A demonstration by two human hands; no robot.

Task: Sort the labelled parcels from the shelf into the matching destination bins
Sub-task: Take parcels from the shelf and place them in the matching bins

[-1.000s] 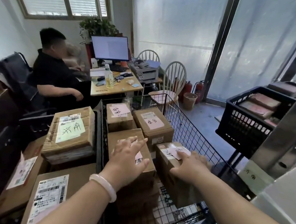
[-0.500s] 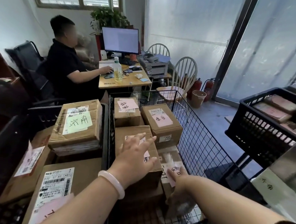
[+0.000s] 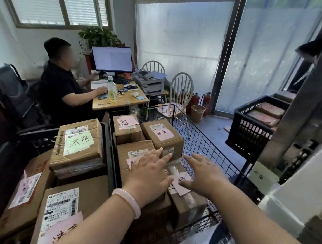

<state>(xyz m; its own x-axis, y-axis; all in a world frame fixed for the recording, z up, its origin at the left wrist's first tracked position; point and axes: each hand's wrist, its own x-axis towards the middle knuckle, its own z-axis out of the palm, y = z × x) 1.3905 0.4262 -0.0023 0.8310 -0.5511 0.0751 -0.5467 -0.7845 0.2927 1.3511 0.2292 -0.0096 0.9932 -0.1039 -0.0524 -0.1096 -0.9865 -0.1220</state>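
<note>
I am watching both hands hovering with fingers spread apart and gripping nothing, the left hand [image 3: 150,174] over a brown parcel [image 3: 124,150] and the right hand [image 3: 205,171] above the pink-labelled parcel [image 3: 189,207], both parcels sitting inside the wire bin [image 3: 202,137].

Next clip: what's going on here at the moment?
A person leans over a wire bin packed with labelled cardboard parcels. Both hands are open and hold nothing. The left hand, with a pale bracelet on the wrist, lies flat over the large middle parcel. The right hand is spread above the small parcel with a pink label at the bin's near right; contact is unclear. Another person sits at a desk behind.
</note>
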